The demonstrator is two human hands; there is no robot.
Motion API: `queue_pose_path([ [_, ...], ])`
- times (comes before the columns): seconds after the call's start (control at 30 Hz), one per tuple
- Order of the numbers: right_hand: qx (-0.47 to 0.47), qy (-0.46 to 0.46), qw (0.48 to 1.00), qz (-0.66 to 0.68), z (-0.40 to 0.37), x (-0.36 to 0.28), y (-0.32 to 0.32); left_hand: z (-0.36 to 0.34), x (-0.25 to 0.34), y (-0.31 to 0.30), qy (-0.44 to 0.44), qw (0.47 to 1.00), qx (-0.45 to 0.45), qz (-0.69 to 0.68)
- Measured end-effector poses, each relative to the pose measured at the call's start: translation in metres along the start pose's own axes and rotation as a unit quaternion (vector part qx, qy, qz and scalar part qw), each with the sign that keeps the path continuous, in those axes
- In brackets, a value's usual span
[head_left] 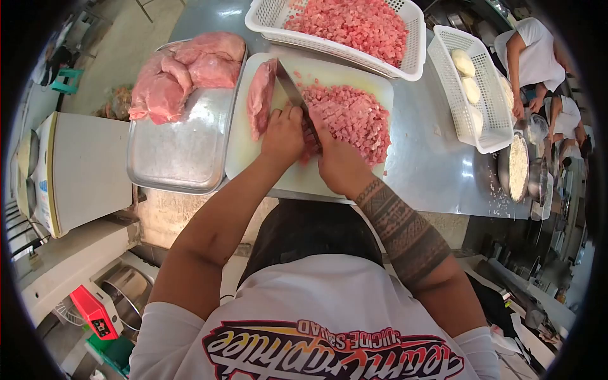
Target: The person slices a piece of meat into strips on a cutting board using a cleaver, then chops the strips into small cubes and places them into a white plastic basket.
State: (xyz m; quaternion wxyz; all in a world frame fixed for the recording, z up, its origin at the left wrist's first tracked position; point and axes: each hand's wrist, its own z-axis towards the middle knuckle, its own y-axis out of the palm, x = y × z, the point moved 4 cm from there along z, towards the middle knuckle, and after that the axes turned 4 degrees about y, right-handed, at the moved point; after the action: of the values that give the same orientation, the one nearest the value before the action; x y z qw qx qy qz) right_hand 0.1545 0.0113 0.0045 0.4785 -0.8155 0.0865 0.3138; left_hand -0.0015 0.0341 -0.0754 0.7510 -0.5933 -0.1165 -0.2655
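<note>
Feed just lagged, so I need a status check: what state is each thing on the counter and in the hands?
knife: gripped in right hand, blade down between slab and dice.
left hand: fingers curled, beside the blade.
meat slab: undiced, lying on cutting board.
diced meat: piled on the board.
metal tray: partly filled, raw cuts at far end.
white basket: heaped with meat cubes.

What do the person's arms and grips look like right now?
The left grip and right grip are bare, with no gloves. The right forearm carries a wide band of dark geometric tattoo. The left forearm shows no markings. Short white T-shirt sleeves end above the elbows.
</note>
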Motion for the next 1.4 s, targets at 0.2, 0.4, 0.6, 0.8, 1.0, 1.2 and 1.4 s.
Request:
queue_pose_path([
  [0.2, 0.038, -0.037, 0.998, -0.019, -0.028, 0.0, -0.011, -0.004, -0.001, -0.014, -0.051, 0.998, -0.035, -0.012],
  [0.4, -0.099, 0.092, 0.989, -0.058, -0.094, -0.032, -0.048, -0.007, 0.0, -0.012, -0.016, 0.999, -0.042, 0.025],
  [0.6, 0.018, -0.023, 1.0, -0.005, -0.034, -0.003, 0.009, -0.008, -0.006, -0.005, 0.011, 0.998, -0.057, 0.028],
  [0.8, 0.029, -0.002, 1.0, -0.006, -0.011, -0.012, 0.003, -0.006, -0.007, -0.013, -0.026, 0.997, -0.071, -0.035],
  [1.0, -0.019, 0.044, 0.997, -0.054, -0.091, -0.033, -0.033, -0.012, -0.005, -0.019, 0.012, 0.999, -0.025, -0.021],
  [1.2, 0.011, -0.004, 1.0, 0.02, -0.069, -0.013, -0.005, -0.018, -0.011, -0.004, 0.056, 0.998, -0.022, 0.025],
  [1.4, 0.051, 0.001, 0.998, 0.042, -0.015, -0.006, 0.017, -0.015, 0.002, -0.022, 0.06, 0.997, -0.049, -0.029],
])
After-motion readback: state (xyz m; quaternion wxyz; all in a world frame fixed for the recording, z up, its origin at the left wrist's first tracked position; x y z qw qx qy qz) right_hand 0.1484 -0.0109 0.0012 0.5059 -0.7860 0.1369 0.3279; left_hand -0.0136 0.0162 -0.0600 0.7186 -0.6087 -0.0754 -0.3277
